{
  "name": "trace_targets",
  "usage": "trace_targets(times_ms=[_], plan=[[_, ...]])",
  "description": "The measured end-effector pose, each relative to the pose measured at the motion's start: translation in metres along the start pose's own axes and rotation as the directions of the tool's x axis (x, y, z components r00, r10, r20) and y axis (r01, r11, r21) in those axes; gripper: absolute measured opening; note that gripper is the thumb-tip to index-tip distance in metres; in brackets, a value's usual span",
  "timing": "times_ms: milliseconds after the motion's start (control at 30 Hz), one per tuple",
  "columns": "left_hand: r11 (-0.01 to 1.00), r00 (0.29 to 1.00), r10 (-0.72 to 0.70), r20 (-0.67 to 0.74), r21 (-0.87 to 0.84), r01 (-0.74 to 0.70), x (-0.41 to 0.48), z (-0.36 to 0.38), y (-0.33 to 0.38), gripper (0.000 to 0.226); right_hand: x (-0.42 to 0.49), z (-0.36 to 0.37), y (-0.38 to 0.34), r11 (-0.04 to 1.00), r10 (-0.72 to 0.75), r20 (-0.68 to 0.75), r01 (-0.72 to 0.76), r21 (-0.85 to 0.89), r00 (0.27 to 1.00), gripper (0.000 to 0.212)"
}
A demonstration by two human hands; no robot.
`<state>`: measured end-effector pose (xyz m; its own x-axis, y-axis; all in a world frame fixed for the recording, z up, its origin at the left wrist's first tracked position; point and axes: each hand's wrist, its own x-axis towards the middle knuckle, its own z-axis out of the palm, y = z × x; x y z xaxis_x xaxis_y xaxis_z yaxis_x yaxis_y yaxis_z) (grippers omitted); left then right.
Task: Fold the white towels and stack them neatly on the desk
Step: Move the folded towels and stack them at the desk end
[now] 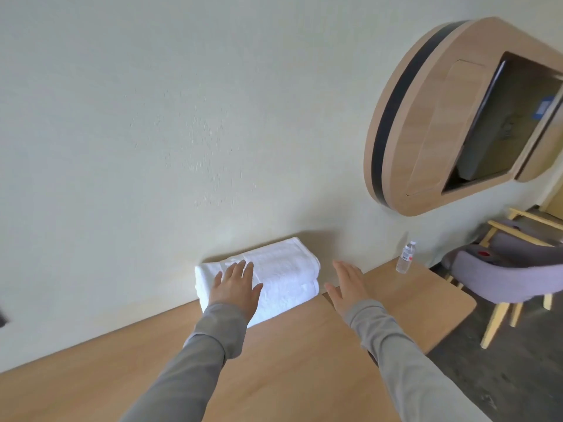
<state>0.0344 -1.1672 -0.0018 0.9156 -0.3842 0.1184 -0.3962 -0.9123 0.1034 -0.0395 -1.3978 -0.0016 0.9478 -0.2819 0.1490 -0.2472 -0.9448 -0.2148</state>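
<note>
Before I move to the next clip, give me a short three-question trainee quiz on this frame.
1. True or false: the left hand lies flat on the stack of folded towels.
2. The water bottle stands: A) on the towels; B) on the desk, right of the stack; C) in the left hand.
3. Fill in: the right hand, fingers straight, holds ____.

Key: 1 true; 2 B; 3 nothing.

The left hand (236,284) covers part of the towels (283,269). The desk (289,360) is cut off at 6 and 8 o'clock. The chair (502,278) and wall box (426,123) run off at 3 o'clock. The bottle (405,257) label is too small to read.
</note>
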Motion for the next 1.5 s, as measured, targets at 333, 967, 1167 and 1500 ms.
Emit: trace_targets(times_ms=[333, 967, 1167, 1500], plan=[[0.984, 0.982, -0.171, 0.084, 0.063, 0.166, 0.002, 0.041, 0.010, 0.057, 0.045, 0.043, 0.025, 0.987, -0.160, 0.112, 0.158, 0.019, 0.981, 0.057], [0.023, 0.566, -0.510, 0.648, -0.647, 0.762, 0.068, 0.156, -0.003, 0.067, 0.123, 0.149, 0.026, 0.846, 0.125, 0.433, -0.324, 0.424, 0.893, 0.052], [-0.687, 0.410, -0.473, 0.780, -0.618, 0.382, 0.086, 0.176, -0.009, 0.060, 0.156, 0.171, 0.029, 0.164, 0.214, 0.746, -0.776, 0.609, 0.630, 0.053], [-0.823, 0.299, -0.510, 0.806, -0.559, 0.103, 0.107, 0.177, 0.001, 0.090, 0.190, 0.177, 0.019, -0.473, 0.202, 0.821, -0.681, 0.560, 0.535, 0.049]])
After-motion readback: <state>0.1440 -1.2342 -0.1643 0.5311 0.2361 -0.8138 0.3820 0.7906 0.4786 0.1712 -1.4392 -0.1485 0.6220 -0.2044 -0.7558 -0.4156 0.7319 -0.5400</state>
